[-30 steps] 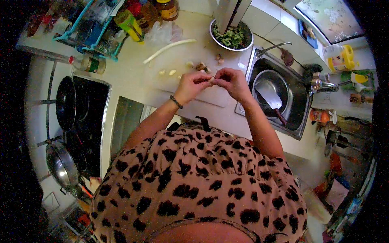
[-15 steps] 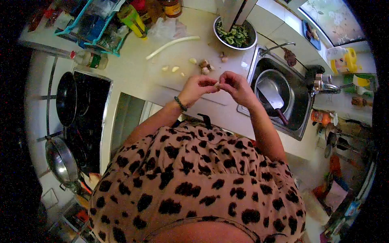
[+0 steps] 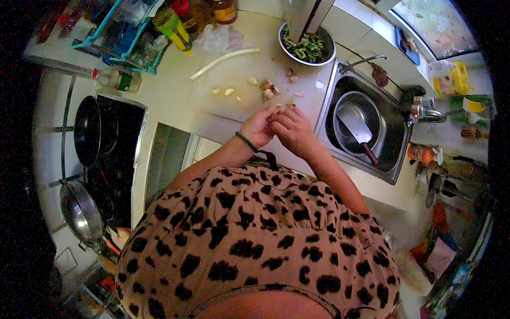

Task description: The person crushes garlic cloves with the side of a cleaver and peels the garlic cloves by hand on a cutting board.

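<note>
My left hand [image 3: 258, 126] and my right hand [image 3: 292, 130] meet over the near edge of a pale cutting board [image 3: 212, 109]. Their fingers are closed together around a small garlic clove [image 3: 278, 108], mostly covered by the fingers. Just beyond the fingertips lies a partly broken garlic bulb [image 3: 268, 92] with loose skins. Peeled garlic cloves [image 3: 229, 92] are scattered to its left. Another small piece of garlic [image 3: 292, 76] sits farther back. A long white scallion stalk [image 3: 226, 61] curves along the far side of the board.
A metal bowl of chopped greens [image 3: 307, 49] stands at the back. On the right, the sink [image 3: 393, 159] holds a pan [image 3: 345, 98] with a cleaver [image 3: 357, 127] in it. A black stove [image 3: 119, 159] is on the left. Bottles [image 3: 119, 78] and a teal rack [image 3: 114, 37] stand at the back left.
Both hands have drawn slightly nearer my body, and the right has turned so its back faces up, its fingers now against the left. A small pale scrap now shows on the board beyond them.
</note>
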### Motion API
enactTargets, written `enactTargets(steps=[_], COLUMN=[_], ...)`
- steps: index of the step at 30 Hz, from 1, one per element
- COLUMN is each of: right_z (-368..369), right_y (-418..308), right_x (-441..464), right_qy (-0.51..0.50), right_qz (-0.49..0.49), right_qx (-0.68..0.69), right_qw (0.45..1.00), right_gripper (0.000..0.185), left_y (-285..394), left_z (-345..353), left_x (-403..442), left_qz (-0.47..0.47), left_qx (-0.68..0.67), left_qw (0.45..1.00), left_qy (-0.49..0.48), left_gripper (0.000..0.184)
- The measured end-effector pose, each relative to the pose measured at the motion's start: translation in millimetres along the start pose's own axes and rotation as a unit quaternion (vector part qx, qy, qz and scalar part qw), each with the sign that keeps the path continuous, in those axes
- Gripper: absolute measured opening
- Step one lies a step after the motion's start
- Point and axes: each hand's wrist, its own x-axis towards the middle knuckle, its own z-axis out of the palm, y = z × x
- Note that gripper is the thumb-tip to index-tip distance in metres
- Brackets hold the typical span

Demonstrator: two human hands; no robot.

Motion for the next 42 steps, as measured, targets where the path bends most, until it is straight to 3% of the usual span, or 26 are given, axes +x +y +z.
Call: enactTargets(steps=[2,4,5,7,9,11,15,17,21,23,24,26,28,30,32,35,42], right_z=[-3,-9,-9,-10,-7,-5,-6,-7,-12,-13,-10,-3,-4,-6,-11,-7,-17], right_y=[-4,-5,-5,-1,9,13,10,12,13,11,8,-1,-6,-5,0,14,15], right_x=[3,10,13,16,10,10,16,17,20,25,26,24,25,28,28,26,28], right_qy=[-0.004,0.084,0.083,0.175,0.167,0.127,0.159,0.134,0.074,0.026,0.026,0.029,0.074,0.119,0.154,0.106,0.091], right_qz=[-0.012,0.072,0.07,0.312,0.275,0.306,0.345,0.396,0.391,0.25,0.249,0.123,0.126,0.128,0.314,0.256,0.253], right_qx=[0.014,0.087,0.087,0.227,0.202,0.224,0.252,0.359,0.352,0.097,0.096,-0.03,0.006,0.044,0.194,0.177,0.182], right_qw=[1.0,0.99,0.99,0.906,0.925,0.917,0.89,0.834,0.847,0.963,0.963,0.992,0.989,0.984,0.916,0.944,0.946], right_gripper=[0.018,0.019,0.019,0.015,0.012,0.009,0.007,0.006,0.009,0.015,0.015,0.02,0.021,0.022,0.018,0.013,0.01], left_y=[-4,-2,-1,-3,-2,-1,4,6,7,4,3,8,10,10,10,5,11], left_z=[6,6,3,-4,8,18,29,29,28,26,24,20,17,19,23,34,37], left_x=[4,8,10,11,5,2,-5,-7,-7,-3,-2,1,3,6,0,-6,-9], left_qz=[0.016,0.035,0.09,0.142,0.163,0.175,0.182,0.18,0.181,0.184,0.186,0.171,0.157,0.172,0.169,0.169,0.17], left_qx=[0.015,0.03,0.054,0.079,0.247,0.251,0.239,0.246,0.28,0.216,0.152,0.121,0.088,0.076,0.106,0.189,0.344], left_qw=[0.999,0.996,0.991,0.982,0.95,0.946,0.948,0.947,0.936,0.951,0.963,0.972,0.979,0.97,0.967,0.955,0.91], left_qy=[0.04,0.078,0.087,0.094,0.097,0.104,0.1,0.103,0.111,0.118,0.125,0.11,0.095,0.151,0.159,0.156,0.161], left_gripper=[0.02,0.019,0.02,0.022,0.025,0.025,0.026,0.026,0.024,0.023,0.023,0.024,0.025,0.026,0.025,0.022,0.017])
